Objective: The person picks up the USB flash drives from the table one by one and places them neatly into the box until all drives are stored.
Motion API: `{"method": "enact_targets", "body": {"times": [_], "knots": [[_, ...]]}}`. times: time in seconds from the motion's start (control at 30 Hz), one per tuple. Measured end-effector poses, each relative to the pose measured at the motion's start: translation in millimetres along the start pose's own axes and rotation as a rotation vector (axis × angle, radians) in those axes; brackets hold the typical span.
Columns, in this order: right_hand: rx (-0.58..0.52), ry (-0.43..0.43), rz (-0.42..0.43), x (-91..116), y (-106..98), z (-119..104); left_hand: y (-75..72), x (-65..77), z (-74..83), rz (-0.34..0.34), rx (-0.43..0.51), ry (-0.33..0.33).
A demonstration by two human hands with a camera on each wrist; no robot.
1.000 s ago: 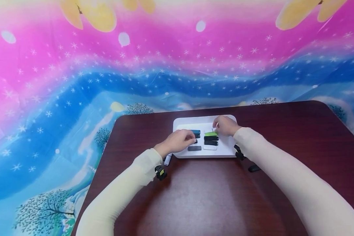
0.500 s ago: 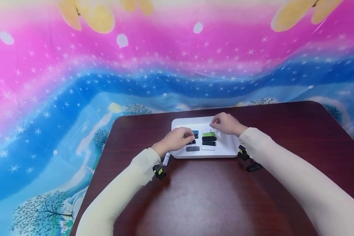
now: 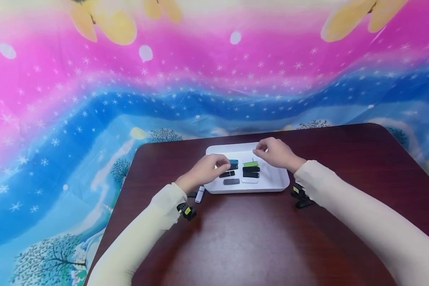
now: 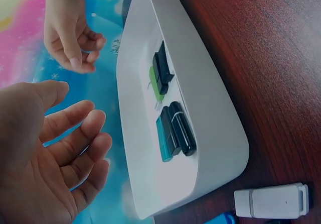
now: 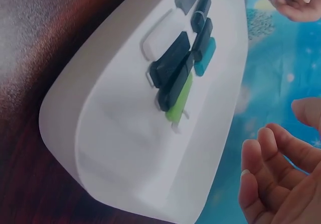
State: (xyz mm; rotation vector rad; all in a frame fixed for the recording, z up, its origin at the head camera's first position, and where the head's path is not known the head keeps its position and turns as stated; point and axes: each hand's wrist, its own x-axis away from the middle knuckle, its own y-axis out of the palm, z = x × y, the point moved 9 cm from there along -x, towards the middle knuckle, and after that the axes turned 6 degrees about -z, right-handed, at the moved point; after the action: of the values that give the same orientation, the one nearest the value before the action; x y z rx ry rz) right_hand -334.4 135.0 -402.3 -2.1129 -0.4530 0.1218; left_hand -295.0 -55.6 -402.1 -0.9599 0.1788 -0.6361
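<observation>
A white tray (image 3: 271, 186) holds several USB sticks in two columns. The right column has a green stick (image 3: 250, 164), black sticks (image 5: 170, 61) and a white stick (image 3: 250, 180). Teal (image 5: 205, 57), black (image 5: 201, 13) and grey (image 3: 231, 182) ones make up the left. My left hand (image 3: 204, 171) hovers over the tray's left side, fingers loosely bent with nothing between them. Above the far right part of the tray is my right hand (image 3: 277, 153); its fingers are also loosely curled and hold nothing in the right wrist view.
Beside the tray's left end lie a white USB stick (image 4: 271, 201) and a blue one (image 4: 223, 219) on the dark wooden table (image 3: 243, 246). A black object (image 3: 304, 203) lies near my right wrist. A colourful printed cloth (image 3: 200, 79) hangs behind the table.
My left hand has drawn back to the left, uncovering a black USB stick. The right hand has lifted off the green stick's area. The head view has shifted slightly.
</observation>
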Motion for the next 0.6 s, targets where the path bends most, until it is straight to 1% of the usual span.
{"method": "enact_targets", "body": {"times": [0.13, 0.33, 0.47, 0.6], "knots": [[-0.011, -0.02, 0.008, 6.9, -0.6, -4.3, -4.9, 7.4, -4.9, 0.015, 0.03, -0.025], [-0.028, -0.05, 0.016, 16.6, 0.9, -10.5, -14.2, 19.4, -10.0, 0.049, 0.038, -0.026], [-0.034, -0.074, 0.009, 23.0, 4.7, -18.2, -19.4, 28.2, -17.5, 0.063, 0.054, -0.046], [-0.046, -0.09, 0.0, 29.0, 10.1, -26.5, -25.2, 37.3, -23.8, 0.083, 0.094, -0.06]]}}
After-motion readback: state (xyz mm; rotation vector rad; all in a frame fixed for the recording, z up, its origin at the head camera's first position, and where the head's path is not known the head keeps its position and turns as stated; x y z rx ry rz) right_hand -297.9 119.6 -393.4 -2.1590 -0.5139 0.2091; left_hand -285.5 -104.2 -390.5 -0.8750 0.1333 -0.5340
